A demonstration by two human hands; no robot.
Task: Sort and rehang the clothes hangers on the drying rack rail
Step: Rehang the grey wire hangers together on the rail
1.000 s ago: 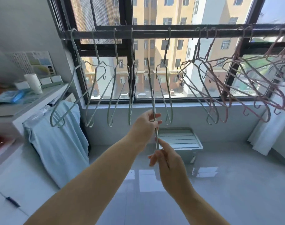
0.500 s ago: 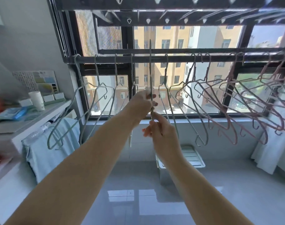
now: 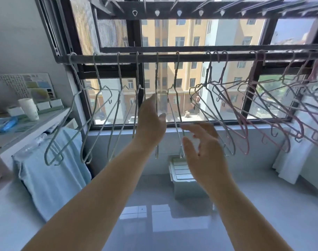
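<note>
Glossy floor (image 3: 263, 214) below hanger-lined rail (image 3: 190, 57)

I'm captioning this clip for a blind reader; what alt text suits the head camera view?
A person's open left hand and right hand reach up among pale green hangers hooked on a dark rail across a window, gripping none. Pink hangers crowd the rail further right.

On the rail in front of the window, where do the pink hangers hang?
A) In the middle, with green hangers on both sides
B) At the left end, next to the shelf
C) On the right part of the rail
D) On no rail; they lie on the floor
C: the pink hangers hook on the rail to the right of the green hangers, which take up the left part.
</note>
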